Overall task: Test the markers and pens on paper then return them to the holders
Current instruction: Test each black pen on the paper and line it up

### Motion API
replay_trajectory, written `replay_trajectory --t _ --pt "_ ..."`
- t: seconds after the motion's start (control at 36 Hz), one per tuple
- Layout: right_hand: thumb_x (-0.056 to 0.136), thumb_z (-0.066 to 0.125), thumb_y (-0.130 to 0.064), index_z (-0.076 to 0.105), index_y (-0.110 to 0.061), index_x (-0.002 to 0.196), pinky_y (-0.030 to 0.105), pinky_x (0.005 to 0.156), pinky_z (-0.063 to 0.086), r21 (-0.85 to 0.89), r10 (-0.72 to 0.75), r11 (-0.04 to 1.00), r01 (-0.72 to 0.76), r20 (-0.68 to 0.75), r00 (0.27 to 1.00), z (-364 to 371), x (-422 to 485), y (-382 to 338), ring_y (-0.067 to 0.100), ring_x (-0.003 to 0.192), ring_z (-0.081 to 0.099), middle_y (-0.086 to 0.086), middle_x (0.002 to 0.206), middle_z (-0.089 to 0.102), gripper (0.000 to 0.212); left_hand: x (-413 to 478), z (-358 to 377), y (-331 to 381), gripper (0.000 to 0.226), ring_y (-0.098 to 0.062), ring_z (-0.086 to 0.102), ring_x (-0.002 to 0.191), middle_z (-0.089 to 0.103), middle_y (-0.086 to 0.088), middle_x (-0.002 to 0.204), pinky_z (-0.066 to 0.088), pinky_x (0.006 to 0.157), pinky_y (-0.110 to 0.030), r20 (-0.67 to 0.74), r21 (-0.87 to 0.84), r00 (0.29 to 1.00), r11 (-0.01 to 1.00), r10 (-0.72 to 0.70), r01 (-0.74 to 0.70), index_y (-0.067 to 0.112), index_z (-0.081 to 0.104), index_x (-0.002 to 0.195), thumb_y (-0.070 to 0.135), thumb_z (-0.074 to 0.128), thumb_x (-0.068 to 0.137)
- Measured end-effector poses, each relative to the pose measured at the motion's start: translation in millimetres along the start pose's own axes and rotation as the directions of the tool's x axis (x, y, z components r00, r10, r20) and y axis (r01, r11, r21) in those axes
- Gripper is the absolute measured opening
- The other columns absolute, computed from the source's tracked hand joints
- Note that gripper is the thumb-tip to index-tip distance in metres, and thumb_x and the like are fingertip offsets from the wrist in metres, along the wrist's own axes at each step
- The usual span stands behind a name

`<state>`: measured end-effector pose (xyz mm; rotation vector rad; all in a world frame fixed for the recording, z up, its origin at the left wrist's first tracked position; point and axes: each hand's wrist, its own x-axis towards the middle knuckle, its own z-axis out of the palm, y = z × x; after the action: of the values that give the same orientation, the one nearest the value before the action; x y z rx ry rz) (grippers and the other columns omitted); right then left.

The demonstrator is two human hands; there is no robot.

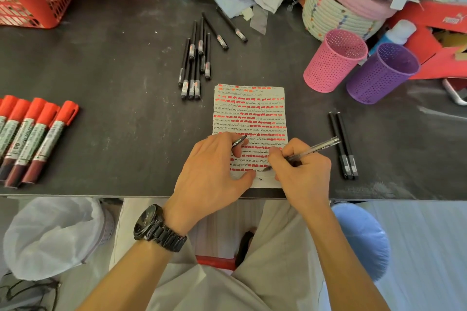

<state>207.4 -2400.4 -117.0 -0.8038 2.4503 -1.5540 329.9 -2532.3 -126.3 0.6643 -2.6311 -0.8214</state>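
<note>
Flanking the paper (250,108) lie pens (194,63), markers (30,139), holders (328,68).

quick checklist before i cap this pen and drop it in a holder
1. Test stroke made: the right hand grips the pen with its tip on the paper; a fresh mark is too small to see: cannot tell.
2. Cap ready: the left hand pinches the black cap: ok.
3. Paper steady: left fingers rest on it: ok.
4. Holders open-topped: pink holder and purple holder: ok.
5. Which holder takes pens: cannot tell.
</note>
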Motion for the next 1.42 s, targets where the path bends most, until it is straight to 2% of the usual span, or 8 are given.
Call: replay_trajectory --t 0.36,0.58,0.81,1.0,1.08,1.19,1.31,1.42 --pt "0.087 0.068 -0.019 0.057 -0.011 0.064 0.041 0.055 0.055 0.004 0.000 1.000 0.000 0.000 1.000 0.3 0.2 -0.3 0.025 0.056 0.062 0.001 0.059 0.062 0.027 0.1 1.2 -1.1 0.044 -0.003 0.048 0.094 0.054 0.018 0.100 0.029 0.089 -0.014 -0.016 -0.006 1.000 1.000 0.004 -0.004 0.023 0.051 0.108 0.049 0.072 0.079" --pt "0.085 0.065 -0.026 0.055 -0.015 0.062 0.019 0.051 0.050 0.011 -0.021 1.000 0.021 0.009 1.000 0.7 0.9 2.5 0.014 0.053 0.061 -0.007 0.059 0.062 0.027 0.3 1.8 -2.1 0.043 -0.001 0.045 0.093 0.050 0.021 0.097 0.029 0.086 -0.006 -0.013 -0.008 1.000 1.000 -0.003 0.003 0.025 0.051 0.105 0.050 0.071 0.078" --pt "0.093 0.071 -0.025 0.056 -0.025 0.064 0.013 0.049 0.045 0.061 0.046 0.997 -0.041 -0.077 0.996 -1.4 3.4 -0.5 0.007 0.051 0.063 -0.009 0.056 0.064 0.033 -0.3 2.2 -2.7 0.040 0.005 0.040 0.093 0.053 0.023 0.105 0.027 0.087 -0.010 -0.016 -0.010 1.000 1.000 0.005 -0.005 0.033 0.044 0.102 0.053 0.069 0.078" --pt "0.089 0.068 -0.050 0.060 -0.029 0.072 0.018 0.044 0.044 0.250 0.146 0.960 -0.125 -0.065 0.987 -8.2 7.9 -13.1 0.008 0.043 0.052 -0.001 0.054 0.060 0.028 -1.5 -3.8 0.4 0.042 0.003 0.046 0.097 0.049 0.026 0.098 0.031 0.090 -0.008 0.009 -0.061 1.000 0.998 0.024 -0.023 0.028 0.052 0.121 0.055 0.048 0.089" --pt "0.091 0.066 -0.047 0.063 -0.028 0.074 0.018 0.045 0.044 0.282 0.115 0.954 -0.101 -0.033 0.993 -10.3 8.2 -14.4 0.009 0.044 0.052 0.001 0.056 0.062 0.026 -3.6 -7.0 1.8 0.044 0.008 0.045 0.110 0.056 0.024 0.118 0.027 0.097 -0.002 0.000 -0.144 0.999 0.989 0.035 -0.035 0.026 0.054 0.128 0.052 0.035 0.098" --pt "0.091 0.062 -0.043 0.070 -0.024 0.081 0.019 0.046 0.042 0.437 0.138 0.886 -0.154 0.068 0.988 -12.6 6.7 -15.3 0.014 0.047 0.053 0.007 0.069 0.070 0.023 -5.4 -6.3 1.3 0.042 0.007 0.045 0.124 0.053 0.023 0.129 0.036 0.103 -0.012 -0.060 -0.239 0.998 0.970 0.026 -0.039 0.025 0.057 0.129 0.044 0.029 0.106" --pt "0.090 0.053 -0.023 0.071 -0.025 0.083 0.020 0.047 0.042 0.511 0.121 0.841 -0.177 0.141 0.983 -15.6 7.6 -11.9 0.016 0.047 0.053 0.013 0.075 0.072 0.020 -4.2 -4.3 2.3 0.040 -0.005 0.052 0.110 0.060 0.016 0.116 0.044 0.095 -0.027 -0.131 -0.176 0.990 0.981 0.057 -0.079 0.021 0.062 0.118 0.043 0.030 0.108" --pt "0.087 0.059 -0.026 0.067 -0.025 0.080 0.019 0.046 0.041 0.532 0.112 0.829 -0.172 0.144 0.983 -17.4 7.0 -9.9 0.015 0.045 0.053 0.016 0.070 0.072 0.010 -3.8 -1.8 -0.1 0.041 -0.011 0.051 0.109 0.062 0.012 0.120 0.045 0.094 -0.031 -0.150 -0.090 0.987 0.994 0.054 -0.068 0.024 0.060 0.133 0.042 0.035 0.106"
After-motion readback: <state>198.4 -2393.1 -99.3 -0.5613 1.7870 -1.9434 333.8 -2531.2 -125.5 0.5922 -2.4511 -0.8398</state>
